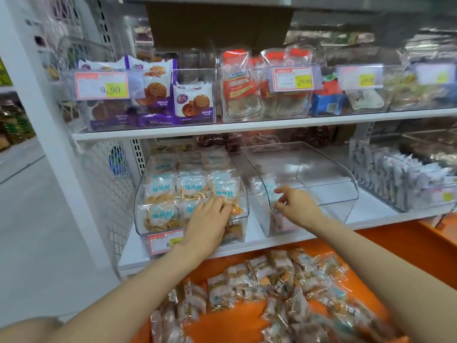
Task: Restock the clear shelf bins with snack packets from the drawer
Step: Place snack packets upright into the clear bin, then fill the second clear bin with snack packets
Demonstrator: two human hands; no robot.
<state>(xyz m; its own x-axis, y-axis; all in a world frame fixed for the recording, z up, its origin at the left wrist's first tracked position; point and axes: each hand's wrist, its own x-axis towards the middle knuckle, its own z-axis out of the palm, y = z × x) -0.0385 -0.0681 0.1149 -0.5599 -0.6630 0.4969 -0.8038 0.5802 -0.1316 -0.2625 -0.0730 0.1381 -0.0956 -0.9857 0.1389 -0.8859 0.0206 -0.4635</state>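
Left bin (139, 219), full: our left grip (210, 219) lies flat with straight fingers, pressing the front snack packets (160, 191), whose labels face up toward us.

Middle bin (329, 167), nearly bare: our right grip (296, 209) curls at one packet (265, 188) by the left wall, its long axis apparently upright. We cannot tell whether it is held.

Risk: crowded front packets slip over the lip into the drawer (408, 243).

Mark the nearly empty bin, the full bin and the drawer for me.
nearly empty bin (296, 164): head view, clear upper panel.
full bin (141, 219): head view, left front wall.
drawer (222, 326): head view, bare orange floor.
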